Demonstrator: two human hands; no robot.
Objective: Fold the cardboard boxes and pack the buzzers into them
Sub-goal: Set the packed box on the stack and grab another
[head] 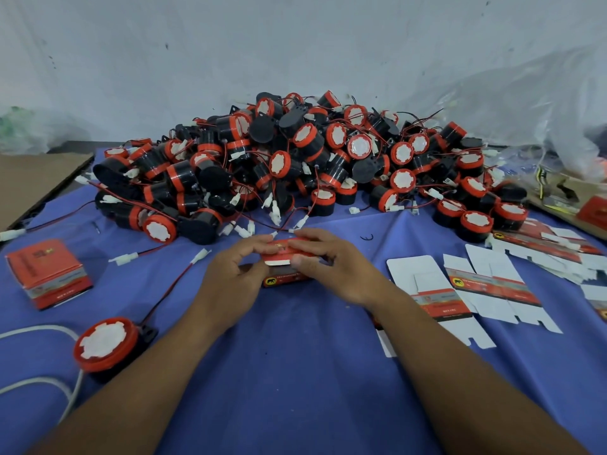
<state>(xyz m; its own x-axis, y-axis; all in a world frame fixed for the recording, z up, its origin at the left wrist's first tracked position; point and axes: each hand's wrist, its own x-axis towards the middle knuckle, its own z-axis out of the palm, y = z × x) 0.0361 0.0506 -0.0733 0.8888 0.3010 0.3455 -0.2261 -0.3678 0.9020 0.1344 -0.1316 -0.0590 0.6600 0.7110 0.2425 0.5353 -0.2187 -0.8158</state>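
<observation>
A red cardboard box (285, 262) sits on the blue cloth (295, 356) in front of the buzzer pile (295, 159), held between both hands. The left hand (235, 269) pinches its left end with curled fingers; the right hand (331, 267) curls over its top flap, thumb pressing the white edge. A single buzzer (106, 346) lies near the left forearm, a folded box (49, 274) further left, flat box blanks (476, 290) to the right.

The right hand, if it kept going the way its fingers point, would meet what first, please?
The right hand grips the red box; past it, probably the fingers of the left hand, though depth is unclear.
</observation>
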